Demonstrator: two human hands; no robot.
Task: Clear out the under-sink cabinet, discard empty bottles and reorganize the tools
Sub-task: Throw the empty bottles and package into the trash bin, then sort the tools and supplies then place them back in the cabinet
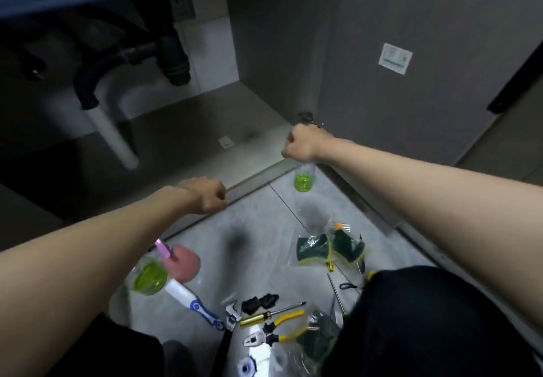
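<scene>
Cabinet floor (182, 129) looks emptied; tools (273, 315) lie outside it, unsorted. Right hand (302, 144) grasps a bottle (304, 179); left hand (205, 196) seems clenched, empty.

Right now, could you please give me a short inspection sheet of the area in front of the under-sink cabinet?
Surface: grey tiled floor.
Job's things: clear bottle with green liquid at the bottom; second green bottle; screwdriver, pliers, wrench.
Clutter: bagged sponges, pink cup.
Hands: right hand grips the clear bottle's top; left hand curled, contents not visible.
Cables: nothing seen.
Surroundings: cabinet floor, black drain pipes, open door.
</scene>
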